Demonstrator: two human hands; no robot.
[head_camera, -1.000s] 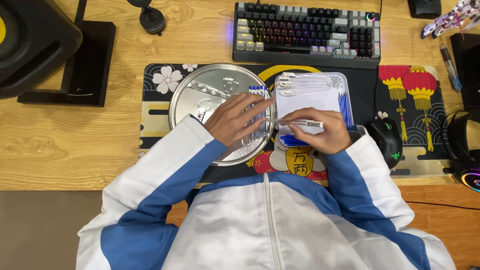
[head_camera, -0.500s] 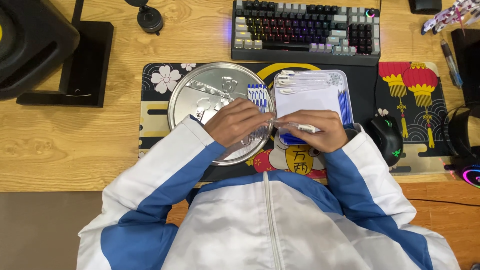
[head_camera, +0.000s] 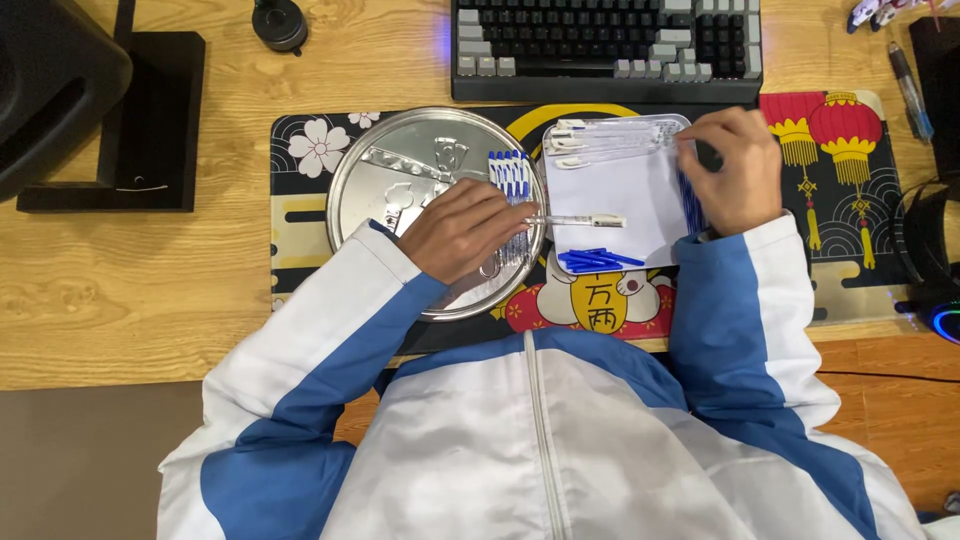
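1. Desk seen from above, my two arms in white and blue sleeves reaching forward over a dark patterned mat (head_camera: 300, 200); the desk (head_camera: 150, 300) is pale wood.
2. My left hand (head_camera: 462, 230) lies over the right edge of a round metal tray (head_camera: 400, 160), fingers curled; it pinches the end of a clear pen (head_camera: 580, 221), which points right and lies level across a white sheet (head_camera: 615, 190).
3. The pen has a white cap end on the right, resting on the sheet's middle.
4. My right hand (head_camera: 730, 170) sits at the sheet's right edge, fingers bent down onto it; I cannot tell whether it grips anything.
5. At the top of the sheet lies a row of white pens (head_camera: 610, 135), side by side; near its bottom edge lies a small heap of blue caps (head_camera: 595, 260); a few thin blue parts (head_camera: 690, 205) lie along its right edge, partly under my right hand.
6. On the tray, just above my left hand, stands a cluster of blue-tipped pens (head_camera: 510, 175); a clear strip and other small parts lie further left on it.
7. Beyond the mat sits a dark keyboard (head_camera: 605, 45); a black stand (head_camera: 130, 120) is well to the left; a black headset (head_camera: 930, 250) lies at the far right edge.
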